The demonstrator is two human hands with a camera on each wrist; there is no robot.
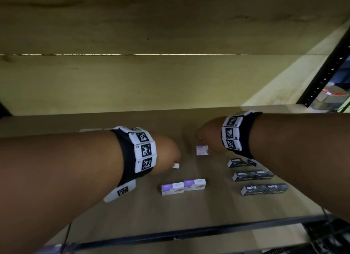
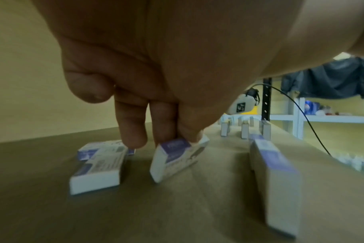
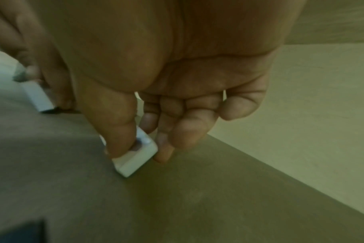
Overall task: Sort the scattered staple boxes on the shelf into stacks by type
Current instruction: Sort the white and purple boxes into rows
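My left hand point(image 1: 166, 153) pinches a white and purple staple box point(image 2: 177, 157) by its top end, tilted, with one corner near the shelf; only a corner of that box point(image 1: 175, 165) shows in the head view. My right hand point(image 1: 208, 138) pinches another white and purple box point(image 1: 202, 150), seen as a white box point(image 3: 135, 157) between thumb and fingers just above the shelf. Two white and purple boxes point(image 1: 183, 186) lie side by side in front. Black Staples boxes point(image 1: 264, 189) lie in three rows under my right forearm.
The brown shelf board point(image 1: 132, 212) has a black metal front edge point(image 1: 189, 233). Yellowish back wall point(image 1: 151, 83) stands behind. More white and purple boxes point(image 2: 98, 166) lie left of my left hand. A black upright post point(image 1: 325, 73) rises at the right.
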